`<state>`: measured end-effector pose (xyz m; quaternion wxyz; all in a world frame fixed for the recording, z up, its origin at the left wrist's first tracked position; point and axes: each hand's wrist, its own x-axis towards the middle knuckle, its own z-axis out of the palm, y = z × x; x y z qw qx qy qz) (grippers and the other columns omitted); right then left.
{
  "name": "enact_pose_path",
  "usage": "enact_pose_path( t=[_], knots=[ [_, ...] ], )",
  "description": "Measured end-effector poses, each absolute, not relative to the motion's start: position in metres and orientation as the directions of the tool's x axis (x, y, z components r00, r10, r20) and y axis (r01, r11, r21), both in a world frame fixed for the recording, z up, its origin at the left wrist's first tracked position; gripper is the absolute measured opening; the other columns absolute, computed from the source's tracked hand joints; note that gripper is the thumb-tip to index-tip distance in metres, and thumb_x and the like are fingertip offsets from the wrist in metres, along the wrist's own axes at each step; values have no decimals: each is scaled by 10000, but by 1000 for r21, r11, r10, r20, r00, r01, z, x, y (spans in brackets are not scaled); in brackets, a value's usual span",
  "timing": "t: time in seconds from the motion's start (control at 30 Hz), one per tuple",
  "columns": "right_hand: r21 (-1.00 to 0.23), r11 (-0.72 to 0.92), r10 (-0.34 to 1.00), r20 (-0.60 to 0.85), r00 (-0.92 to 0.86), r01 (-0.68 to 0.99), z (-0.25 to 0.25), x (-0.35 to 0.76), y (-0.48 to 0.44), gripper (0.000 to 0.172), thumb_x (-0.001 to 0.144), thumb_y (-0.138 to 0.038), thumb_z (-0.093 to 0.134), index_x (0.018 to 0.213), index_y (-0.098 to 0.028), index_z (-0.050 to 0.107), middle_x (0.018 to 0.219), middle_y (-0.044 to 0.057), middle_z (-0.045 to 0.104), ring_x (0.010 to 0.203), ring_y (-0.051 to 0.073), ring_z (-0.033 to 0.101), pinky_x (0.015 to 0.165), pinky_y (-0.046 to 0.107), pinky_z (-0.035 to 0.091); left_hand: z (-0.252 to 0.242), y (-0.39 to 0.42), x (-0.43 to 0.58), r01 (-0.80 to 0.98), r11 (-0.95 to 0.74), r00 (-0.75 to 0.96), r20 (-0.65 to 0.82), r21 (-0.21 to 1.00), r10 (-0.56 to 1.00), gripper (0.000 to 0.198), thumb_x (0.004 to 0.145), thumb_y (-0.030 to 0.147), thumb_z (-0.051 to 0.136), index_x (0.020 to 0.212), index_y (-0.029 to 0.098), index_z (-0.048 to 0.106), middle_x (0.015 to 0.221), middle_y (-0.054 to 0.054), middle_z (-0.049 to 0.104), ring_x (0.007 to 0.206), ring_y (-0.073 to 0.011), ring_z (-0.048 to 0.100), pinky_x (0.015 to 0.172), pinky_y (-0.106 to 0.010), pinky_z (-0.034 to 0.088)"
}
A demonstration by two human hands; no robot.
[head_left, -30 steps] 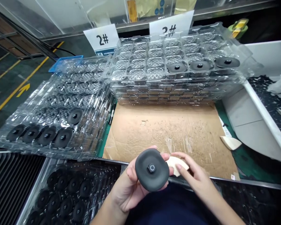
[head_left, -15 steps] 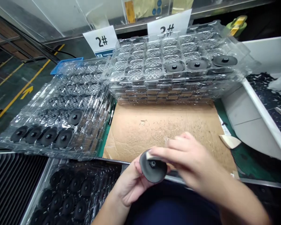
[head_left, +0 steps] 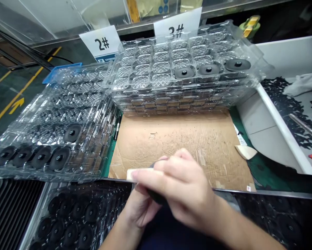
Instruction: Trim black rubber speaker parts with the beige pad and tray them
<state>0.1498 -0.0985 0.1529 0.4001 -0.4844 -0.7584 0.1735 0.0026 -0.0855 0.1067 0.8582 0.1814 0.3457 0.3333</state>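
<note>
My left hand point(head_left: 140, 207) is closed round a dark round disc point(head_left: 158, 198), held low in front of my body. Most of that disc is hidden behind my right hand point(head_left: 187, 187). The fingers of the right hand grip a flat cream-coloured piece point(head_left: 130, 175), whose end sticks out past the fingertips. It sits over the disc's upper edge; whether the two touch, I cannot tell. Similar black discs with a small centre stub point(head_left: 73, 132) lie in the clear plastic tray point(head_left: 76, 152) on the left.
Another stack of clear trays point(head_left: 156, 93) at the back holds several black discs. Cardboard point(head_left: 135, 135) covers the bench, with a cream wedge point(head_left: 246, 152) on its right edge. A white bin point(head_left: 283, 132) contains black scraps. Filled trays point(head_left: 75, 211) stand lower left.
My right hand has moved left and across the disc, which now shows far less of its face. The cream piece sticks out further. The whole view has shifted slightly.
</note>
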Motion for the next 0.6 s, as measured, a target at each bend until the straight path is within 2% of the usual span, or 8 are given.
enact_pose_path(
  t=[0.07,0.17,0.27,0.37,0.47,0.53,0.6],
  knots=[
    [-735,354,933,316,-170,578,141,160,-95,290,911,-159,407,1135,-264,558,888,-14,649,767,111,555,700,283,323,106,-84,-2,-466,703,540,-456,538,707,479,634,430,689,1060,216,644,1047,-33,672,1042,-237,592,905,-271,462],
    [-750,89,995,93,-30,655,105,178,-100,289,896,-185,464,1148,-297,550,977,-4,642,806,128,564,717,279,367,106,-81,-12,-524,692,540,-435,496,720,527,616,430,696,1105,253,607,1183,-50,620,1042,-257,597,914,-311,466],
    [-718,35,999,39,-10,696,58,184,-115,293,903,-197,435,1165,-268,544,909,16,648,764,144,574,680,288,395,109,-78,-20,-559,689,553,-411,461,725,504,645,417,681,1115,256,597,1188,-50,619,1070,-260,580,920,-313,463],
    [-701,58,998,24,-58,711,36,181,-126,279,882,-177,449,1121,-237,581,821,17,651,732,156,584,662,300,401,110,-76,-20,-551,701,569,-410,453,713,469,665,393,676,1108,261,598,1174,-34,627,1072,-250,580,932,-319,457],
    [-711,14,999,44,25,703,61,175,-124,283,880,-196,464,1140,-240,568,865,20,653,753,158,586,691,318,415,110,-78,-14,-538,705,555,-435,463,709,526,621,404,703,1117,272,590,1188,-28,615,1070,-258,580,927,-334,463],
    [-770,16,979,141,145,638,94,165,-119,307,877,-201,475,1176,-237,535,1004,30,638,828,155,586,713,306,436,110,-81,-9,-540,685,524,-441,489,728,545,599,408,716,1113,275,592,1185,-27,615,1082,-255,570,930,-333,461],
    [-805,157,931,313,186,572,126,151,-115,326,867,-180,478,1189,-208,516,1069,44,622,861,154,584,721,295,451,110,-85,-5,-548,648,475,-442,529,761,492,634,387,709,1100,271,600,1177,-25,619,1111,-239,546,942,-307,449]
  ],
)
